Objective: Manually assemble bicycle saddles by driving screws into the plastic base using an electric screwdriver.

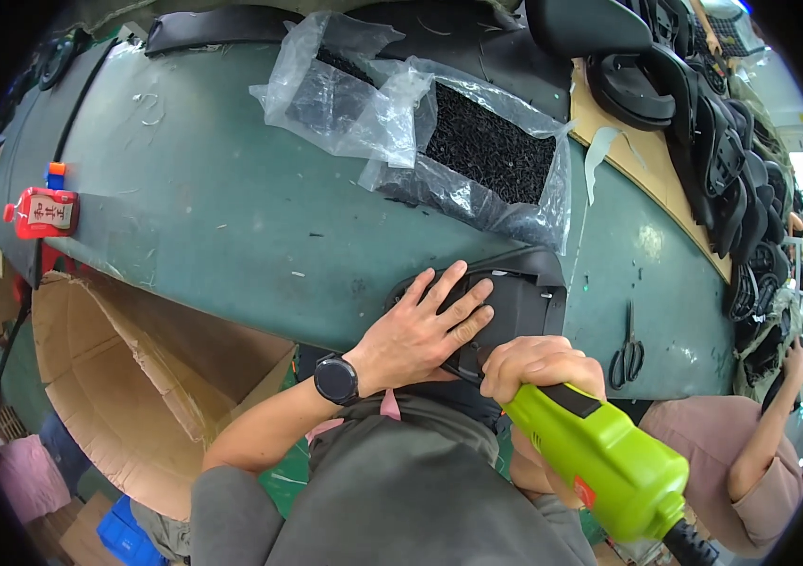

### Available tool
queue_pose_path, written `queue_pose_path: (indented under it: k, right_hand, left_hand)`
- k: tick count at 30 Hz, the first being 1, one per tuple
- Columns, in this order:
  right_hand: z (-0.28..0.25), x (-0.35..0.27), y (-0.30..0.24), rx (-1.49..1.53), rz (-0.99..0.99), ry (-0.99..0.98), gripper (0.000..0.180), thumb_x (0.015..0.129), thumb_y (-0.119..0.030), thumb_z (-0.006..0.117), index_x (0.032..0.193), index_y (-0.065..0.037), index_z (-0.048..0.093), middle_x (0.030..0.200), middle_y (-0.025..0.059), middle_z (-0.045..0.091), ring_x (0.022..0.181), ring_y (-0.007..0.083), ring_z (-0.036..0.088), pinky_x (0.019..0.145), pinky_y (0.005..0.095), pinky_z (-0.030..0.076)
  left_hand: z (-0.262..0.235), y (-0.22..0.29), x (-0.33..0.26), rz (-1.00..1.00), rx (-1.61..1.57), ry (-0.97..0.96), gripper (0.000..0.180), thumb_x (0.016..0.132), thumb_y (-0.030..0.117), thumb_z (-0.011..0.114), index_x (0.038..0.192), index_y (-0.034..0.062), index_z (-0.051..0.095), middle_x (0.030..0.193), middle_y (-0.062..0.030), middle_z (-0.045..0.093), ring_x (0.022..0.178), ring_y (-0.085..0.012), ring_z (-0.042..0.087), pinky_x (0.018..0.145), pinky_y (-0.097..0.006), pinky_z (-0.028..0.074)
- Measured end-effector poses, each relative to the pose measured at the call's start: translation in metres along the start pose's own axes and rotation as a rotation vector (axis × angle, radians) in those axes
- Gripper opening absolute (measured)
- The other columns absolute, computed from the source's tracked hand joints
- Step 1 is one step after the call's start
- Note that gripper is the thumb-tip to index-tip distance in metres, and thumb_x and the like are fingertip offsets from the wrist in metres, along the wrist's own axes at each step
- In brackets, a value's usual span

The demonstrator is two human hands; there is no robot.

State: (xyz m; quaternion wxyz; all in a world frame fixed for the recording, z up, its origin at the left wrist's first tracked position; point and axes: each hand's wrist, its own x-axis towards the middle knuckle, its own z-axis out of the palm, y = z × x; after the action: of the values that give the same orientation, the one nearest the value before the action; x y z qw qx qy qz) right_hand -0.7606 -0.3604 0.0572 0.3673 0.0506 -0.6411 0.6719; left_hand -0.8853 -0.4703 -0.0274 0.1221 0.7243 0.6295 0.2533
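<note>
My left hand (439, 323), a dark watch on its wrist, lies with fingers spread on a black moulded plastic part (524, 300). This part rests at the table's near edge, with a raised rim along its far side. My right hand (545, 366) is wrapped around the front end of a lime-green corded power tool (613, 460). The tool's body slants down to the right, and its black cord (689, 545) leaves from the rear. Its tip is hidden behind my fist, close to the part's near right corner.
On the green table (203, 189) lies an open plastic bag (505, 203) full of small black pieces. Scissors (628, 357) lie right, a red bottle (46, 212) far left. A cardboard box (109, 368) stands left. Black moulded parts (727, 160) pile up right, near another person (731, 462).
</note>
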Motion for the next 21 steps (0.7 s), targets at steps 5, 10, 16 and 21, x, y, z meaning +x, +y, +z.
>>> queue_pose_path:
  k: [5,10,16,21]
  right_hand:
    - [0.006,-0.016,-0.015,0.06,-0.011,0.151,0.065,0.077,-0.046,0.068,0.115,0.002,0.048,0.086,0.0157,0.059,0.066,0.0241,0.055,0.061,0.036,0.048]
    - [0.012,0.03,-0.075,0.381,-0.009,0.267,0.099,0.071,-0.084,0.051,0.122,0.0,0.049,0.07,0.0064,0.052,0.052,0.0193,0.048,0.048,0.0297,0.04]
    - [0.01,0.051,-0.068,0.661,0.092,0.112,0.097,0.071,-0.083,0.052,0.121,0.0,0.049,0.07,0.0061,0.053,0.051,0.0196,0.048,0.05,0.0301,0.041]
    - [0.029,0.045,-0.033,0.66,0.343,0.348,0.099,0.07,-0.087,0.046,0.119,-0.001,0.05,0.066,0.0066,0.05,0.049,0.0195,0.046,0.047,0.0307,0.04]
  left_hand:
    - [-0.003,0.005,-0.01,-0.004,0.155,0.107,0.08,0.063,0.04,0.078,0.133,0.011,0.051,0.148,-0.0139,0.038,0.137,-0.0419,0.031,0.107,-0.056,0.031]
    - [0.023,-0.003,-0.021,0.076,0.033,0.336,0.064,0.065,0.028,0.077,0.122,0.0066,0.057,0.141,-0.0119,0.049,0.128,-0.0305,0.049,0.104,-0.05,0.038]
    - [-0.074,-0.027,-0.069,-0.763,-0.626,0.77,0.05,0.062,0.014,0.08,0.105,-0.0018,0.06,0.102,-0.0117,0.067,0.09,-0.0207,0.064,0.086,-0.034,0.05]
    - [-0.173,-0.157,-0.156,-0.974,-1.058,1.702,0.048,0.096,0.035,0.054,0.125,-0.0032,0.053,0.12,-0.0085,0.059,0.106,-0.0199,0.059,0.094,-0.038,0.048]
